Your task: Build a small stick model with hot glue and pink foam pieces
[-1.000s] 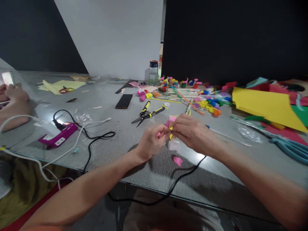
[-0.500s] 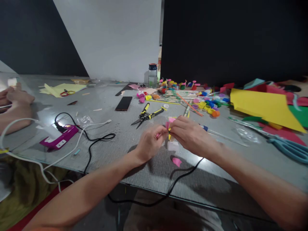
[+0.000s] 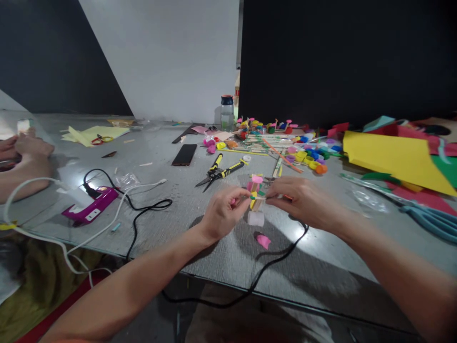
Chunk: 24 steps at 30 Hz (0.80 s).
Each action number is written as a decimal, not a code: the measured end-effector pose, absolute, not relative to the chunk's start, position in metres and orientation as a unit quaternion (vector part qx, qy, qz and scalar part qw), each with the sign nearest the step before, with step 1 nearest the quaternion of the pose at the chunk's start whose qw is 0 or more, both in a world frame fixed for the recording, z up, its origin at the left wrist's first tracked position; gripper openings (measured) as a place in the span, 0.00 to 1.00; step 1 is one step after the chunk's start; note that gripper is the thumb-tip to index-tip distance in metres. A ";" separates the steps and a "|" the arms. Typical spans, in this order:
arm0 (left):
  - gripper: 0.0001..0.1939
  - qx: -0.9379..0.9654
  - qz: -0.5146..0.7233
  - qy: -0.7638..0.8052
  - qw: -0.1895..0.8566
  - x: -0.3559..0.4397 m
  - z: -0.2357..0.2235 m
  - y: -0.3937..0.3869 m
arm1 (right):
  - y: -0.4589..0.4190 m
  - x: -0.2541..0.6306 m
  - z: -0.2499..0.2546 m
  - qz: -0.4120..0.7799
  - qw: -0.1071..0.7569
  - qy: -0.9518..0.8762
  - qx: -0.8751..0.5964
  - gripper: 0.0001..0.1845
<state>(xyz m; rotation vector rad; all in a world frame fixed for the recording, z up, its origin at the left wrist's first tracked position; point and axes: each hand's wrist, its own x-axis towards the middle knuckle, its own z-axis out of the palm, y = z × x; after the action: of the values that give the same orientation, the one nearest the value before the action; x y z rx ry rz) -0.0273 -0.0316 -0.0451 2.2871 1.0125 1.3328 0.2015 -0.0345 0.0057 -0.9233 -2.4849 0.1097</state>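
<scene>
Over the grey table (image 3: 214, 252), my left hand (image 3: 224, 213) pinches a small craft piece (image 3: 255, 191) made of a stick with pink, yellow and green bits. It stands on a white cap (image 3: 256, 218). My right hand (image 3: 302, 202) is closed too, pinching the same piece from the right. A loose pink scrap (image 3: 263, 241) lies just in front of the cap. A black cable (image 3: 278, 257) runs under my right wrist and off the table's near edge.
Black-and-yellow snips (image 3: 220, 170), a black phone (image 3: 184, 154), a jar (image 3: 226, 112) and several coloured caps (image 3: 309, 157) lie further back. Yellow paper (image 3: 389, 157) and teal scissors (image 3: 433, 220) lie right. A purple device (image 3: 89, 206) with cables sits left, near another person's hands (image 3: 21, 147).
My right hand has drawn a little to the right, away from my left, uncovering the stick piece between them. The view shifted slightly.
</scene>
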 end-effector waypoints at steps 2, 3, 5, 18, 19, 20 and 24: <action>0.06 0.802 0.458 0.345 0.167 -0.029 -0.045 -0.032 | -0.034 0.200 0.004 0.031 0.240 -0.908 -0.342 0.07; 0.07 0.805 0.453 0.339 0.180 -0.029 -0.045 -0.032 | -0.034 0.199 0.004 0.026 0.239 -0.908 -0.344 0.08; 0.11 0.808 0.437 0.329 0.220 -0.032 -0.043 -0.033 | -0.035 0.198 0.003 0.020 0.239 -0.908 -0.344 0.09; 0.13 0.779 0.425 0.299 0.352 -0.037 -0.037 -0.030 | -0.036 0.198 0.001 -0.016 0.228 -0.907 -0.353 0.09; 0.13 0.776 0.427 0.302 0.352 -0.035 -0.037 -0.030 | -0.036 0.198 0.001 -0.015 0.227 -0.907 -0.355 0.10; 0.12 0.773 0.430 0.303 0.355 -0.034 -0.038 -0.031 | -0.036 0.198 0.001 -0.014 0.227 -0.906 -0.357 0.10; 0.06 0.759 0.441 0.298 0.375 -0.033 -0.039 -0.031 | -0.036 0.199 0.001 -0.014 0.225 -0.906 -0.357 0.11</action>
<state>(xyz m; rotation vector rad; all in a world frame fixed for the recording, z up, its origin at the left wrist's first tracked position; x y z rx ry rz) -0.0325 -0.0315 -0.0388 1.9420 0.7625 1.1300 0.1990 -0.0360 0.0007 -0.9850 -2.5006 -0.0386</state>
